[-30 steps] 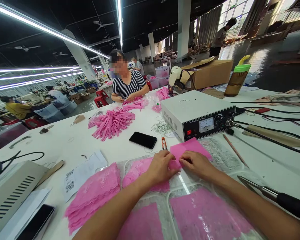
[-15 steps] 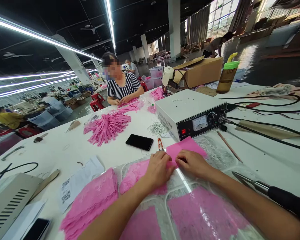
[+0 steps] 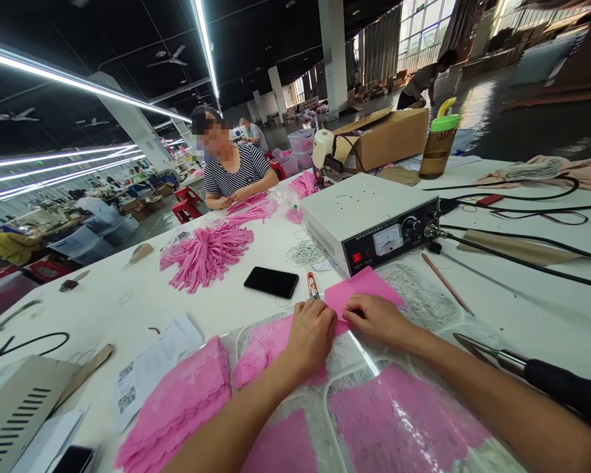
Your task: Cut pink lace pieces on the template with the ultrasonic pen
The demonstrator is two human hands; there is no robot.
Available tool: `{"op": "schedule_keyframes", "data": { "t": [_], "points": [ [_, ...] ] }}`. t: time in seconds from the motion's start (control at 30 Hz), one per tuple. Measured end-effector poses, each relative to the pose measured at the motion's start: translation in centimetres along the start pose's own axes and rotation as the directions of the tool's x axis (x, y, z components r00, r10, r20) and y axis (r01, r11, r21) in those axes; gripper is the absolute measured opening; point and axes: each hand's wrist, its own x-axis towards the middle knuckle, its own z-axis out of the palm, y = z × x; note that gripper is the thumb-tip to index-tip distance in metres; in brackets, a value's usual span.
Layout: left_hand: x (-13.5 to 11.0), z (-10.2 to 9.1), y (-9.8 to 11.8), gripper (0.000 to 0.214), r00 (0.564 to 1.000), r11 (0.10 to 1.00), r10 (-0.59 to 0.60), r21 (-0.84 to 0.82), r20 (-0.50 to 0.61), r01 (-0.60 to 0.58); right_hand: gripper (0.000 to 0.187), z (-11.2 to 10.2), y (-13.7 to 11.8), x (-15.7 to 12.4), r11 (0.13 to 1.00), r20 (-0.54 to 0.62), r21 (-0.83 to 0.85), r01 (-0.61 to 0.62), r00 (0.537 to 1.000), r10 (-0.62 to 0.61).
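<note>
My left hand (image 3: 311,335) and my right hand (image 3: 378,319) rest close together on the near edge of a flat pink fabric piece (image 3: 362,288) lying on the white table (image 3: 177,295). The fingers of both hands are curled and press or pinch the fabric's edge. The piece lies on a clear plastic template (image 3: 423,302) in front of a white control box (image 3: 369,220). More pink lace pieces (image 3: 177,401) lie under plastic near me. Small orange snips (image 3: 312,285) lie just beyond my left hand.
A black phone (image 3: 270,282) lies left of the snips. A black-handled tool (image 3: 546,381) lies at my right, with cables (image 3: 522,259) and a pencil (image 3: 446,282). A person in a striped shirt (image 3: 234,172) handles pink strips (image 3: 207,253). A cardboard box (image 3: 389,138) and a bottle (image 3: 436,148) stand behind.
The view has shifted a little, so everything sits further left and lower. My hands stay on the pink piece, their fingers slightly more bunched at its edge.
</note>
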Motion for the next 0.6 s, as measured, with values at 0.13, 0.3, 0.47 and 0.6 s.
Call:
{"op": "schedule_keyframes", "data": {
  "t": [0.13, 0.3, 0.47, 0.6],
  "points": [
    [0.3, -0.2, -0.3, 0.016, 1.0, 1.0, -0.01, -0.023, 0.024, 0.01, 0.019, -0.3, 0.2, -0.2, 0.996, -0.026, 0.059, 0.065, 0.998, -0.064],
    [0.9, -0.8, -0.4, 0.014, 0.998, 0.997, -0.018, -0.073, 0.053, 0.022, 0.016, -0.6, 0.0, -0.5, 0.981, -0.046, 0.095, 0.171, 0.985, -0.167],
    [1.0, -1.3, -0.7, 0.013, 0.996, 0.991, -0.009, -0.134, 0.084, 0.02, 0.018, 0.1, 0.2, -0.2, 0.981, -0.071, 0.08, 0.176, 0.983, -0.171],
    [1.0, -1.0, -0.9, 0.015, 0.995, 0.988, -0.016, -0.152, 0.098, 0.031, 0.02, 0.5, 0.5, 0.0, 0.984, -0.069, 0.087, 0.158, 0.986, -0.152]
  ]
}}
